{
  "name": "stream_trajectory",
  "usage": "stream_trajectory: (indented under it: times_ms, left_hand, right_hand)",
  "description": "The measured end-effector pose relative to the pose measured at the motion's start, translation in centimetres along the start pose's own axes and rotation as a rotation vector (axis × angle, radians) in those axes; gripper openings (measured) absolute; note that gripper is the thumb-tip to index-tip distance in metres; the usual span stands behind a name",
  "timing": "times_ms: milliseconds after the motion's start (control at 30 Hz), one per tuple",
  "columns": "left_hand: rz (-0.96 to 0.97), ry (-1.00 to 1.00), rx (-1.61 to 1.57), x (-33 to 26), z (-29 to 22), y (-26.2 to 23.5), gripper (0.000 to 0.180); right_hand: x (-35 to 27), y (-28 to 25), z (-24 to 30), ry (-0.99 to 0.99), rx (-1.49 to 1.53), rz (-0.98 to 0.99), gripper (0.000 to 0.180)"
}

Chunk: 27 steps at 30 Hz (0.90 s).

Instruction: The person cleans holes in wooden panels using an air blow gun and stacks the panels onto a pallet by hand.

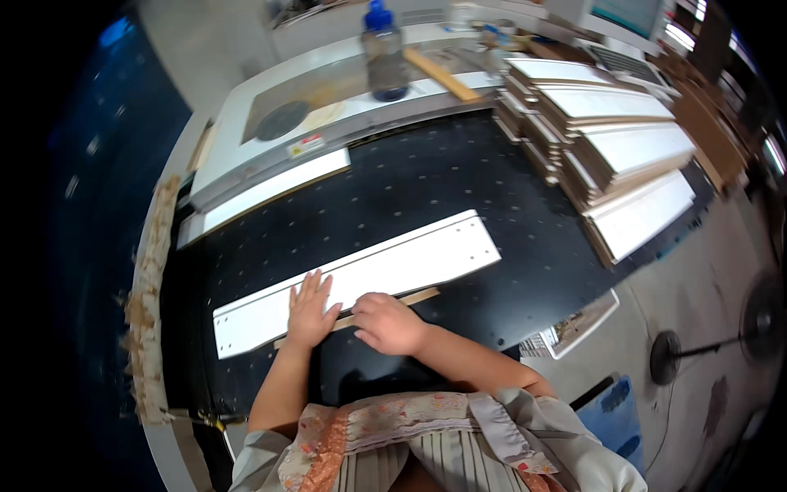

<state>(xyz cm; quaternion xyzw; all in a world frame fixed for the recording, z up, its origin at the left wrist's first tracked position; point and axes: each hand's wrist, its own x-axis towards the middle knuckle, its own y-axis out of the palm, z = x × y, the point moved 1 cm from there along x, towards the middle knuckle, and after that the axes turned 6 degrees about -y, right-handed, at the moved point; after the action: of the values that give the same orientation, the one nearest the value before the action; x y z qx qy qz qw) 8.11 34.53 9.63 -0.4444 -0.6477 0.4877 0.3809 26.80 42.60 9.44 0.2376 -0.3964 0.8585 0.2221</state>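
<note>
A long white board [402, 261] with a dark groove along its length and small holes near its ends lies aslant on the black table [426, 180]. My left hand [310, 316] presses on its left half, palm down with the fingers stretched out. Along the board's near edge runs a thin tan strip [422, 296], partly covered by both hands. My right hand [389, 325] is curled over this strip beside the board's edge, fingertips drawn together; what they hold, if anything, is hidden.
Stacks of white-faced boards [627, 148] stand at the right. Another white strip [279, 191] lies along the machine ledge behind. On that ledge are a blue-capped bottle [385, 66] and a wooden bar [443, 74]. A fan [762, 318] stands on the floor at right.
</note>
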Motion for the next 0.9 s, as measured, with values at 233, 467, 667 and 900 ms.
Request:
stream_trajectory:
  times_ms: [233,467,667,900]
  left_hand:
    - [0.052,-0.017,-0.068,0.3,0.8,0.5,0.057]
    - [0.133,0.145,-0.286,2.3,4.9,0.8,0.07]
    - [0.19,0.1,0.097,2.8,1.8,0.1,0.105]
    - [0.154,0.172,0.049,3.3,2.6,-0.5,0.11]
  right_hand:
    - [-6.7,0.3,3.3,0.153,-0.522,0.145,0.042]
    - [-14.0,-7.0,5.5,0.187,-0.525,-0.097,0.008]
    - [-27.3,-14.6,8.8,0.67,0.201,-1.166,0.017]
    - [-45.6,0.2,3.4,1.427,0.871,-2.281,0.013]
